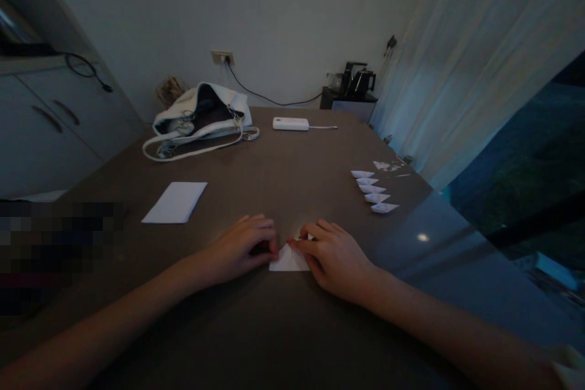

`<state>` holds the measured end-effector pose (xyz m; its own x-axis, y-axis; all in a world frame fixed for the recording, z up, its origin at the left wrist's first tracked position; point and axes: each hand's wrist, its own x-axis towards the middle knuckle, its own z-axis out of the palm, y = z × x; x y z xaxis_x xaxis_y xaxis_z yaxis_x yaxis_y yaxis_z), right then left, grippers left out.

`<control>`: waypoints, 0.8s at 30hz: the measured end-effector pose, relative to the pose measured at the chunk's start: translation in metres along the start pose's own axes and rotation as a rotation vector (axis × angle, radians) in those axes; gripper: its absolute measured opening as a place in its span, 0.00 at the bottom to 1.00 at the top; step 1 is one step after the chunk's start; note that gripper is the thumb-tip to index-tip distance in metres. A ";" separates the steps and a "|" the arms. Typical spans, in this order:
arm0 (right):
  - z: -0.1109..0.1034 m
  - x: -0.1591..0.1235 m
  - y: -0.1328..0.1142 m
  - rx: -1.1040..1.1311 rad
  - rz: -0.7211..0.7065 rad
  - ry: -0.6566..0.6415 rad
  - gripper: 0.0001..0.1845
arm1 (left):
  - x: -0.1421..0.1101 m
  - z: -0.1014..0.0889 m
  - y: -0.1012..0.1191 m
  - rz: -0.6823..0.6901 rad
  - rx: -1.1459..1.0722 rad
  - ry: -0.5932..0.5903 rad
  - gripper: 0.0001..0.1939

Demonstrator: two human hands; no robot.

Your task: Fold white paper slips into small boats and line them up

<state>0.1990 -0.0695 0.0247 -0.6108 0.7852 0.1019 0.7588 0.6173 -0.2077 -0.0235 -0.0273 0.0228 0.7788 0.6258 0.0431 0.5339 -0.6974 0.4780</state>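
Note:
A small white sheet of paper [289,261], folded into a triangle with a straight lower edge, lies on the table in front of me. My left hand [251,245] is closed, its thumb and fingertips pinching the paper's left side. From the other side, my right hand [333,259] has its fingers bent over the peak and right part of the paper, hiding them. A tiny dark spot shows by the right fingertips; I cannot make out what it is. Several folded paper boats [375,198] stand in a row to the right.
A stack of white paper [176,202] lies on the brown table [301,161] at left. Behind it sits an open white handbag [203,116]. A white power bank [290,124] with a short cable is at the back. Paper scraps [388,166] lie near the right edge.

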 end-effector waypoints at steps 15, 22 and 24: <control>-0.001 0.000 -0.003 0.003 0.011 0.000 0.18 | 0.000 0.001 0.003 -0.017 0.118 0.017 0.09; -0.001 -0.001 -0.002 -0.073 -0.010 0.027 0.17 | 0.008 -0.004 0.004 -0.015 0.150 -0.015 0.07; 0.000 -0.001 -0.003 -0.135 -0.057 0.022 0.16 | 0.010 -0.007 0.005 -0.029 0.149 -0.026 0.06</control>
<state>0.1978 -0.0722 0.0253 -0.6499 0.7486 0.1312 0.7474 0.6608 -0.0689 -0.0157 -0.0224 0.0314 0.7696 0.6385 0.0076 0.5977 -0.7245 0.3434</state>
